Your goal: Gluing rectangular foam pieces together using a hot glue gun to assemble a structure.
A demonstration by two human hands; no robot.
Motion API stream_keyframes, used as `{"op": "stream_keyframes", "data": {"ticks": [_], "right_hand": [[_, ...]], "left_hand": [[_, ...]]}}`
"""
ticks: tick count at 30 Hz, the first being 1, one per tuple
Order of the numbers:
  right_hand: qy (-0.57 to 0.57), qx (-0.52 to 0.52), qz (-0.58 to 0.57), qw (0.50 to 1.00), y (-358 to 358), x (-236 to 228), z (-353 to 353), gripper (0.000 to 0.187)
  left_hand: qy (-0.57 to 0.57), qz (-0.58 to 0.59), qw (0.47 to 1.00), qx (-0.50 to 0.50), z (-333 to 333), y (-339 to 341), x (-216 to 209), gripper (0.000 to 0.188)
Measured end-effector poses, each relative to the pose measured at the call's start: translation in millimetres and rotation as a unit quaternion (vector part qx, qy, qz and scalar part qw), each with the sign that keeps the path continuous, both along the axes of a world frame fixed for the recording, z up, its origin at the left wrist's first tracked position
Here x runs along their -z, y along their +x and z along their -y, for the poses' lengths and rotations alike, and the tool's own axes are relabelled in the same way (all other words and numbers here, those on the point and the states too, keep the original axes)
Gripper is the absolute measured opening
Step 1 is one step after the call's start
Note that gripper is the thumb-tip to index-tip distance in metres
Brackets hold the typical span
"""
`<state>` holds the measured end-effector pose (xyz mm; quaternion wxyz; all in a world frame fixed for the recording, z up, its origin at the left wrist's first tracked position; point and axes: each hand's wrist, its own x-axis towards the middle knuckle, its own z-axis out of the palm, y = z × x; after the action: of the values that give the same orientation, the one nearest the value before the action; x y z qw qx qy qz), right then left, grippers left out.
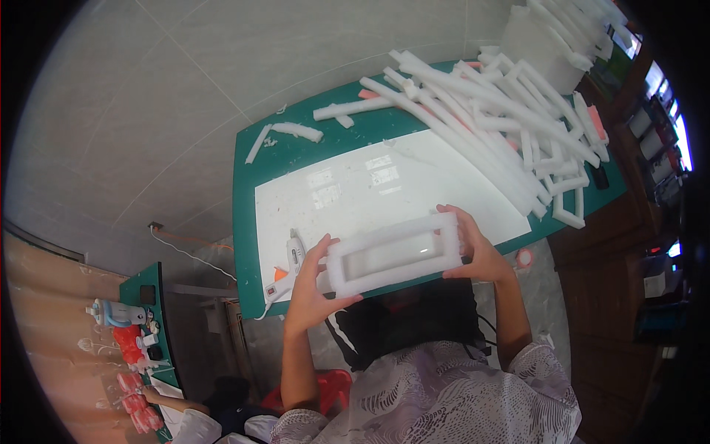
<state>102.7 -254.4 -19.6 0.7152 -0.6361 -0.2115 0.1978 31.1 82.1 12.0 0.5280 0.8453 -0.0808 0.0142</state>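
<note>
a white foam frame (pixel 399 276), rectangular with a long opening, is up in both hands over the near edge of the green table (pixel 255 159), tilted so that its right end sits a little higher in view. the left hand (pixel 309 287) has its grip spread wide around the left end, fingers at the upper corner and thumb along the lower edge. the right hand (pixel 482 255) has its grip opened just as broadly around the right end, a finger reaching to the top corner and the thumb near the bottom one; the rest of its fingers are partly hidden. a pale surface with a small bright glint shows through the opening. beyond the frame a glossy white sheet (pixel 296 214) covers much of the table, and on it, near the left hand, lies a white glue gun (pixel 296 255) with an orange part. a loose heap of white foam strips (pixel 488 126), some pink pieces among them, fills the table's far right, while small foam scraps (pixel 297 132) lie at the far left. off to the left, another person's arm (pixel 177 402) reaches toward red packs (pixel 135 403) on a second green table.
</note>
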Motion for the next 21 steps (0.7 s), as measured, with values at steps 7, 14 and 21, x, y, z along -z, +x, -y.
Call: {"op": "stream_keyframes", "data": {"ticks": [7,14,21], "right_hand": [[0.020,0.003,0.024,1.000,0,3,-2,0.109],[0.014,-0.002,0.027,1.000,0,11,-1,0.106],[0.001,0.000,0.016,1.000,0,13,0,0.104]], "left_hand": [[-0.003,-0.015,1.000,-0.006,-4,-5,1,0.100],[-0.044,0.007,0.999,-0.006,-4,-6,2,0.092],[-0.042,-0.001,0.999,-0.022,-4,-9,5,0.091]]}}
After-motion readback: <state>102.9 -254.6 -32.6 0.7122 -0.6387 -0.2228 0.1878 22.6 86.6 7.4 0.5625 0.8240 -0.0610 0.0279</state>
